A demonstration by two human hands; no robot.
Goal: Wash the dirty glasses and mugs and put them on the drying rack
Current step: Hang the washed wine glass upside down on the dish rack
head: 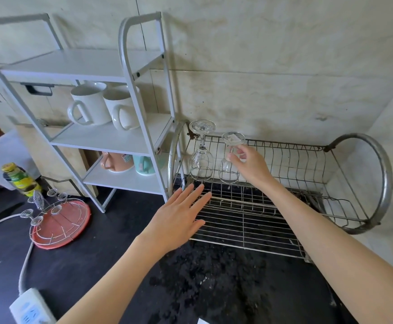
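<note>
Second upturned wine glass (pixel 230 160) standing in the wire drying rack (pixel 284 160) just right of its twin (pixel 201 155), stem pinched by right hand (pixel 249 167), left hand (pixel 179 218) flat and released at rack's front edge; likely light, slippery, fragile, best held by stem.

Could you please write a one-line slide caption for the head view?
Right hand pinches second upturned wine glass on drying rack; left hand open.

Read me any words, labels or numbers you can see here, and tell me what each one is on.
None can be read.
Bottle: green and yellow label, print too blurred.
Pink mug: small label, too small.
Upturned wine glass: foot sticker, illegible.
Power strip: no readable markings.
</note>
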